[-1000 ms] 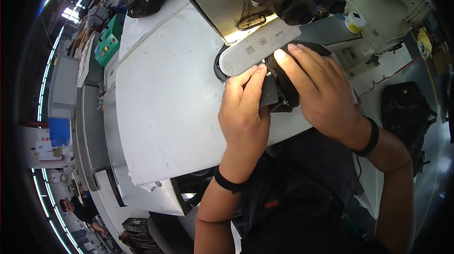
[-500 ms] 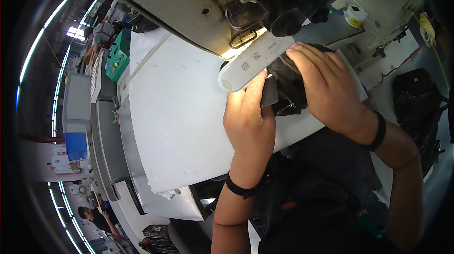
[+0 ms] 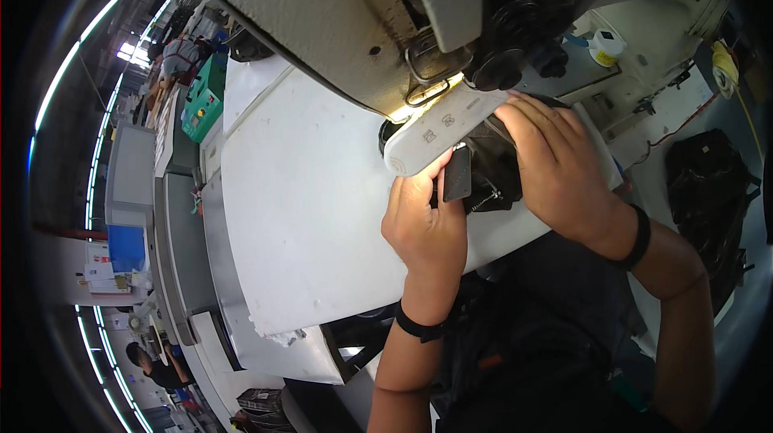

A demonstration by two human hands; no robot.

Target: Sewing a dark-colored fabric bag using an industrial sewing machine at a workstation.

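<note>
Dark cloth (image 3: 493,165) lies partly beneath the right hand (image 3: 568,183), its fingers outstretched together; the left hand (image 3: 427,227) touches a black flap (image 3: 457,177), its pinch unclear. Likely step: guiding cloth at the sewing machine (image 3: 334,34) ahead; next calls for steady, even support.

The sewing machine (image 3: 322,38) fills the upper middle, above the table (image 3: 322,215); below it, the left hand (image 3: 425,219) lies left of the right hand (image 3: 564,167). A co-worker (image 3: 167,374) sits lower left.
</note>
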